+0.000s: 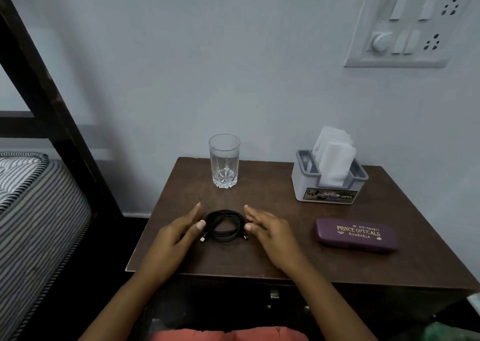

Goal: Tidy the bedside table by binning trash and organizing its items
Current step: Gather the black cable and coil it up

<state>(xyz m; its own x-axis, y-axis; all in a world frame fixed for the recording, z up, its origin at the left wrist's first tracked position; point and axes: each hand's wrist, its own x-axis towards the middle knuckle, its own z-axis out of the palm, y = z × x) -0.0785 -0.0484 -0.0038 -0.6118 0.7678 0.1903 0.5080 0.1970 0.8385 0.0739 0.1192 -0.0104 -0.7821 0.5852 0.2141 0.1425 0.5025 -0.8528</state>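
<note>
A coiled black cable [225, 225] lies on the brown bedside table [272, 252], near its front left. My left hand [179, 232] sits just left of the coil, fingers straight, thumb tip at the coil's edge. My right hand [267, 230] mirrors it on the right side, fingers straight, thumb close to the cable's plug end. Neither hand grips the cable. Behind the coil stands an empty cut-glass tumbler [224, 160]. A grey tissue holder [327, 182] with white tissues sticking up stands at the back right. A purple spectacle case [356, 234] lies in front of it.
A striped mattress [33, 210] and dark bed frame [46, 99] are to the left of the table. A switch and socket panel [410, 23] is on the wall above right. The table has a drawer with metal handles [274, 294] below its front edge.
</note>
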